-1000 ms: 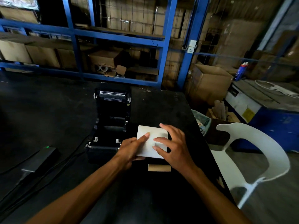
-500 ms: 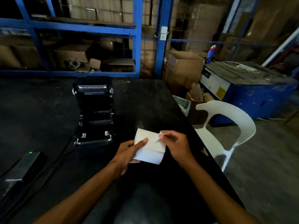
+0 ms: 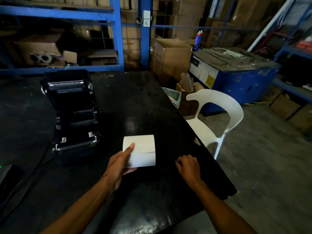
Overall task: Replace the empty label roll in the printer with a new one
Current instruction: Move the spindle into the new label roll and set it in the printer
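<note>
The left hand (image 3: 118,166) grips a white label roll (image 3: 141,150) just to the right of the open black printer (image 3: 72,114), above the dark surface (image 3: 143,107), while the right hand (image 3: 188,168), right of the roll, is curled with fingertips pinched together, apart from it.

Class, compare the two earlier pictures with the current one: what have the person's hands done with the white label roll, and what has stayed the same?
The right hand has let go of the white label roll and drawn back to the right, fingers curled, apparently pinching something small peeled off it. The left hand still grips the roll. The open black label printer stays in place on the black table, with no roll loaded.
</note>
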Demonstrator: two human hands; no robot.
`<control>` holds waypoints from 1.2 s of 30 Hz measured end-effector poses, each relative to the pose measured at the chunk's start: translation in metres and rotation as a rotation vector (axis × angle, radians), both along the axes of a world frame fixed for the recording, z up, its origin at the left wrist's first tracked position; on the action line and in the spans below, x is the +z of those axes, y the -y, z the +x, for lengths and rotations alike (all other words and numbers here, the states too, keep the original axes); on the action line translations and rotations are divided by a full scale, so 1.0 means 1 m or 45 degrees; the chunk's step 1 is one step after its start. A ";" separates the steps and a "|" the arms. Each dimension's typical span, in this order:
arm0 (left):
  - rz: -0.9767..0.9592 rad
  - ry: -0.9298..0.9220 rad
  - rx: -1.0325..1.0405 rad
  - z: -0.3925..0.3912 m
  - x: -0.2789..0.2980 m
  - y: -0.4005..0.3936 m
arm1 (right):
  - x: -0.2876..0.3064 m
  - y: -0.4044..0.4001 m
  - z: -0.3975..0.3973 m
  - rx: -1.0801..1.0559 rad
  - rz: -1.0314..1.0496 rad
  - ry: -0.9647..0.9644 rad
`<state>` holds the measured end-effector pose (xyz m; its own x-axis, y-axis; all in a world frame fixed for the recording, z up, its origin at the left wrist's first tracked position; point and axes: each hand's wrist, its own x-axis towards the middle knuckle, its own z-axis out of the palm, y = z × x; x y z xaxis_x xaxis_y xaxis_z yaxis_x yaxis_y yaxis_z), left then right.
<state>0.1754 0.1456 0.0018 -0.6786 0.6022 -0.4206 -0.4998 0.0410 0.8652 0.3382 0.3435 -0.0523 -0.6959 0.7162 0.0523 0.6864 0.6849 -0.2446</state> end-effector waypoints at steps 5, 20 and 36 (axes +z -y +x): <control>0.017 0.012 -0.005 -0.004 -0.006 -0.001 | -0.015 0.018 -0.003 0.160 0.103 0.147; 0.100 0.061 0.186 -0.023 -0.016 0.010 | 0.017 -0.024 -0.078 -0.033 -0.466 -0.095; 0.114 0.142 0.453 -0.040 -0.037 0.028 | -0.001 -0.050 -0.122 -0.037 -0.879 -0.052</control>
<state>0.1353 0.1175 -0.0351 -0.8048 0.3747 -0.4603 -0.5606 -0.2253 0.7969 0.2161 0.3935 -0.0531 -0.6829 0.6135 -0.3965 0.6833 0.3446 -0.6436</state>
